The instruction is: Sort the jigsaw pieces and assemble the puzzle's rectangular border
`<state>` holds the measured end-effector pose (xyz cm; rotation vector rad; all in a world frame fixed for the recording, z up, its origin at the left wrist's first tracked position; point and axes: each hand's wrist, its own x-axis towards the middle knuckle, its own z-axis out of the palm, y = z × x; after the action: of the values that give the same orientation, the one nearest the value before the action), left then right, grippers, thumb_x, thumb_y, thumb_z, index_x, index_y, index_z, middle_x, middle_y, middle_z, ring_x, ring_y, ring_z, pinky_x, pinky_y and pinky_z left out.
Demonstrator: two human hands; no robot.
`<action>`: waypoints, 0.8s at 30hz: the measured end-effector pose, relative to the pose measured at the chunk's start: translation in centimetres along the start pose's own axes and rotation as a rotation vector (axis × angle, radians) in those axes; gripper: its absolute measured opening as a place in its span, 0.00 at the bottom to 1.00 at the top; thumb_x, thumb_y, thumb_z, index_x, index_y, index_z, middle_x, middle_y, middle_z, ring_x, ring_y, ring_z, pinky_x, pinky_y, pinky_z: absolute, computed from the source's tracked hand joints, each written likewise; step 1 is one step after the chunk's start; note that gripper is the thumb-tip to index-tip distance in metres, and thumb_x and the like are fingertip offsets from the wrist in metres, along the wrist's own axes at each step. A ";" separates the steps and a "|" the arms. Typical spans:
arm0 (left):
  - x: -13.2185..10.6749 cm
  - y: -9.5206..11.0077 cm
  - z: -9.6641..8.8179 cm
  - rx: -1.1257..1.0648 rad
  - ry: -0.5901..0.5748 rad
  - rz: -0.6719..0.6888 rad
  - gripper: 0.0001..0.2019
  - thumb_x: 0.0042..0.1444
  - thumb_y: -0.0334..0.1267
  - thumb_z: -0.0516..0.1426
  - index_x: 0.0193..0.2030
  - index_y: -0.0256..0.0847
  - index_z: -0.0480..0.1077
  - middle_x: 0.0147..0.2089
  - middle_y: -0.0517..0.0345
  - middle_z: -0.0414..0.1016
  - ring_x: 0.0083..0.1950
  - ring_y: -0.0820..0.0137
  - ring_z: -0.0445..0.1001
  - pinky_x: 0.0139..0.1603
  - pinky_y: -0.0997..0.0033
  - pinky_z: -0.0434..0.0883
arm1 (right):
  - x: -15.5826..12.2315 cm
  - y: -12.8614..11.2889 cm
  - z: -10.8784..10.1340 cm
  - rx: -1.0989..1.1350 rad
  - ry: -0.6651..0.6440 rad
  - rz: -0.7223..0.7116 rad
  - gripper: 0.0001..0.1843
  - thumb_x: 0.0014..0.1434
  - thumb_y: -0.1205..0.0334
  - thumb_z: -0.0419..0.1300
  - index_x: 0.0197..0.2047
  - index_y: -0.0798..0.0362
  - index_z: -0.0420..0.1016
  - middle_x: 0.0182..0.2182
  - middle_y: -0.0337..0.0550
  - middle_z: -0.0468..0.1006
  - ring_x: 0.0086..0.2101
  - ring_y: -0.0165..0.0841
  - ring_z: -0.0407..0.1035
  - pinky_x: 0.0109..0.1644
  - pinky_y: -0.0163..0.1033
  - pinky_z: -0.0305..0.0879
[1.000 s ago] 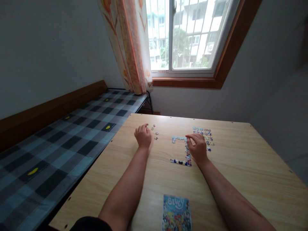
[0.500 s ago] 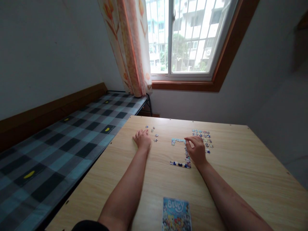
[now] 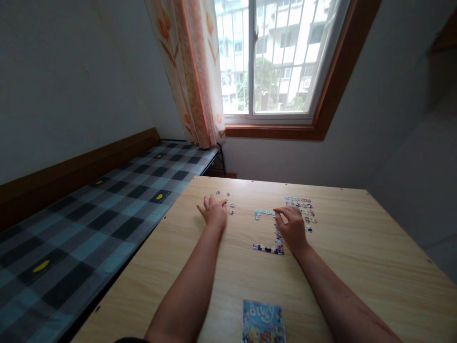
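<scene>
A partly joined jigsaw border (image 3: 267, 249) lies on the table, with a top strip, a right side and a bottom strip. My right hand (image 3: 293, 227) rests by its top right corner, thumb and forefinger closed at the edge on what looks like a puzzle piece, mostly hidden by the fingers. My left hand (image 3: 214, 213) is farther left, palm down with fingers spread. Its thumb reaches a loose puzzle piece (image 3: 226, 200), apparently touching it. Around it lie several other loose pieces (image 3: 232, 206).
Several loose pieces (image 3: 300, 199) sit in rows right of the border, partly behind my right hand. A blue picture box or card marked "Bluey" (image 3: 263, 321) lies near me on the wooden table (image 3: 357, 247). A checked bed (image 3: 89, 228) adjoins on the left, under a curtained window.
My left hand has shifted slightly right, its thumb now stretched to a loose piece. My right hand stays at the border corner. The view has tilted up a little.
</scene>
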<state>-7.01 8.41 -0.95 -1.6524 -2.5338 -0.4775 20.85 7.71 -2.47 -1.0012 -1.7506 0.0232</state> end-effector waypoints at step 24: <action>1.7 -1.7 -1.2 -0.410 0.341 -0.038 0.13 0.57 0.31 0.53 0.42 0.44 0.79 0.56 0.51 0.76 0.61 0.58 0.70 0.67 0.54 0.61 | 0.0 0.1 0.1 0.004 0.004 -0.047 0.07 0.64 0.66 0.59 0.38 0.50 0.79 0.34 0.44 0.81 0.38 0.40 0.71 0.49 0.48 0.65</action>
<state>-9.38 8.88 0.20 -1.4671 -2.3211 -1.2354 20.85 7.77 -2.56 -0.9559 -1.7694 -0.0053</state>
